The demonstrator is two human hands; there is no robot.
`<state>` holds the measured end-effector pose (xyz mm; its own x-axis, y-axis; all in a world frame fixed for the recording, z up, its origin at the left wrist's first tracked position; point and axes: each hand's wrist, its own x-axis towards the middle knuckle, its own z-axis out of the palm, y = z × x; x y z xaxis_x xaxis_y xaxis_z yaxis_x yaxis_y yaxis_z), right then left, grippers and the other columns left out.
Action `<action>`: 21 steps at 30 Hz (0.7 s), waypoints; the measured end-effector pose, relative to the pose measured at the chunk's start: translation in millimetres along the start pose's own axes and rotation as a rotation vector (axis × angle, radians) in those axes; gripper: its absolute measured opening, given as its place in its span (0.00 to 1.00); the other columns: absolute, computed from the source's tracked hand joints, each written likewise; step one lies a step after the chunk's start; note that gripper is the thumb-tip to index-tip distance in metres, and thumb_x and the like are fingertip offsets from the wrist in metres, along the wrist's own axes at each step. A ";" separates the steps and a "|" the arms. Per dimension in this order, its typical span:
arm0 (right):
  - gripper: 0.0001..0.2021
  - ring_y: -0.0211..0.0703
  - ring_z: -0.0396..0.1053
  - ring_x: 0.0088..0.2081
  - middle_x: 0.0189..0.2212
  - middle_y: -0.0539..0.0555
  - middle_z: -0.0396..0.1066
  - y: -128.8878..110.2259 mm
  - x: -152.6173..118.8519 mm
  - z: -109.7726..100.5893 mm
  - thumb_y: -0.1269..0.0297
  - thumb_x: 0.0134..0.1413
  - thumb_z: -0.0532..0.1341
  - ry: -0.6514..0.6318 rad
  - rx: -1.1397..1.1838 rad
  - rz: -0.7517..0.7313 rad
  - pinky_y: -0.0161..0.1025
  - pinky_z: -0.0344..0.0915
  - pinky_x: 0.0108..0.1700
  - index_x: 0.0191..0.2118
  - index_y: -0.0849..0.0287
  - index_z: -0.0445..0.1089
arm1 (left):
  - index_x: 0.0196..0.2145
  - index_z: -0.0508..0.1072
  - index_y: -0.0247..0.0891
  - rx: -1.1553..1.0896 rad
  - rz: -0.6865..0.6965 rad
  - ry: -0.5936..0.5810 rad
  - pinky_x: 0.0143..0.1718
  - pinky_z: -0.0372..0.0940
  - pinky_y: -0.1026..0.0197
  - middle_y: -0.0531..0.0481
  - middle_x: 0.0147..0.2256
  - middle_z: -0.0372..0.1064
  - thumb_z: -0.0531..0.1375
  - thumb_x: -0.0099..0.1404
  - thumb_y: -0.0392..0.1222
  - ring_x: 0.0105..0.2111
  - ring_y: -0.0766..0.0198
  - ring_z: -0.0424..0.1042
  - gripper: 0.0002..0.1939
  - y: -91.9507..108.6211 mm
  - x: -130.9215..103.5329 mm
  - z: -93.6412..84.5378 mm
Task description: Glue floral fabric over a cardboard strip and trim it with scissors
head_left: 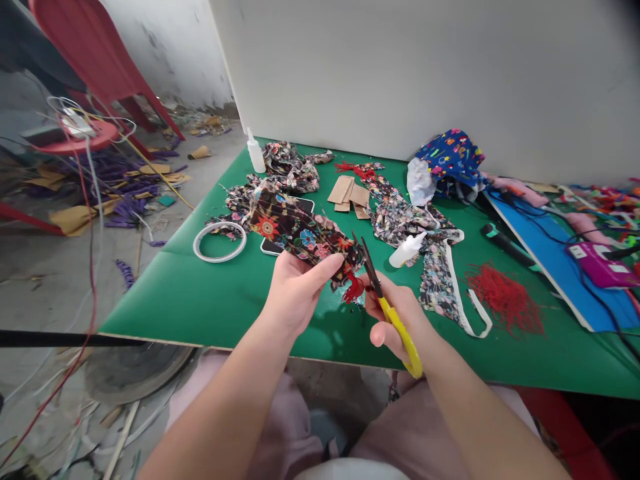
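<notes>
So, the left hand (pixel 295 290) pinches flowery cloth (pixel 295 230) over the bench (pixel 165 293), its long way slanting down rightward to red strings (pixel 354 289) (a small bunch) just beside the right hand (pixel 407 310), which curls round scissors (pixel 399 328), blades a bit apart

The cloth (pixel 295 230), dark with orange and blue flowers, slanted down rightward, red threads (pixel 354 288) bunched at its lower end. The scissors (pixel 393 318), yellow-handled and dark-bladed, pointed up beside it, blades slightly parted.
</notes>
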<state>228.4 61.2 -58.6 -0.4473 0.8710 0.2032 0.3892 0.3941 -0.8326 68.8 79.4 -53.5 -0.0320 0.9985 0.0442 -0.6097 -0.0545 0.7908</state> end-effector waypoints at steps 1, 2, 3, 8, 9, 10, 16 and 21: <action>0.34 0.31 0.46 0.19 0.16 0.42 0.50 -0.2 0.1 0.3 0.26 0.39 0.47 -0.009 -0.006 0.008 0.32 0.46 0.22 0.32 0.58 0.57 | 0.32 0.77 0.39 -0.004 0.002 -0.004 0.43 0.71 0.59 0.53 0.31 0.77 0.68 0.51 0.35 0.33 0.63 0.76 0.08 -0.2 0.1 -0.2; 0.34 0.31 0.46 0.19 0.16 0.42 0.50 -0.4 0.0 0.4 0.26 0.39 0.47 -0.016 -0.006 0.019 0.32 0.46 0.22 0.31 0.58 0.57 | 0.32 0.77 0.39 -0.010 0.000 -0.012 0.42 0.71 0.60 0.53 0.31 0.77 0.68 0.51 0.35 0.33 0.63 0.76 0.08 -0.4 0.1 -0.4; 0.35 0.31 0.46 0.19 0.16 0.42 0.50 -0.5 -0.2 0.4 0.26 0.38 0.47 -0.021 0.001 0.031 0.32 0.46 0.22 0.31 0.58 0.56 | 0.32 0.77 0.39 -0.015 -0.004 -0.022 0.42 0.71 0.61 0.53 0.31 0.77 0.68 0.52 0.35 0.33 0.64 0.76 0.07 -0.6 0.0 -0.7; 0.36 0.30 0.46 0.18 0.16 0.42 0.51 1.1 -1.7 -0.9 0.25 0.36 0.46 -0.047 0.098 0.040 0.32 0.44 0.20 0.31 0.58 0.57 | 0.32 0.78 0.39 -0.042 -0.022 -0.077 0.41 0.71 0.66 0.54 0.31 0.77 0.67 0.54 0.33 0.31 0.68 0.76 0.06 -0.8 -0.8 -1.5; 0.36 0.30 0.46 0.18 0.15 0.42 0.50 1.4 -2.0 -1.1 0.24 0.36 0.46 -0.056 0.119 0.039 0.32 0.44 0.20 0.31 0.58 0.58 | 0.32 0.78 0.39 -0.055 -0.020 -0.083 0.40 0.71 0.67 0.55 0.30 0.77 0.66 0.54 0.33 0.30 0.69 0.75 0.06 -0.6 -0.8 -1.4; 0.37 0.30 0.46 0.18 0.15 0.42 0.50 1.4 -2.2 -1.2 0.24 0.36 0.47 -0.062 0.139 0.046 0.32 0.44 0.20 0.32 0.59 0.58 | 0.31 0.78 0.40 -0.067 -0.019 -0.086 0.40 0.71 0.68 0.56 0.30 0.77 0.66 0.54 0.32 0.30 0.71 0.75 0.06 -0.4 -0.8 -1.3; 0.41 0.31 0.49 0.19 0.16 0.42 0.52 -2.2 -3.6 -0.2 0.24 0.34 0.48 -0.027 0.233 0.095 0.33 0.46 0.21 0.37 0.61 0.63 | 0.32 0.78 0.40 -0.077 -0.029 -0.090 0.39 0.71 0.67 0.56 0.30 0.77 0.67 0.53 0.32 0.29 0.70 0.75 0.07 -0.4 -0.9 -0.9; 0.39 0.31 0.49 0.19 0.15 0.42 0.52 0.0 -2.5 -1.6 0.25 0.35 0.49 -0.080 0.221 0.057 0.32 0.46 0.20 0.36 0.61 0.62 | 0.30 0.77 0.39 -0.025 -0.036 -0.057 0.38 0.71 0.65 0.54 0.30 0.77 0.68 0.52 0.34 0.30 0.67 0.75 0.07 -0.6 -1.1 -1.7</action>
<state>230.8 59.5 -58.3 -0.4958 0.8603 0.1183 0.2339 0.2636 -0.9358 67.9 78.3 -55.1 0.0346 0.9981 0.0511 -0.6289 -0.0180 0.7773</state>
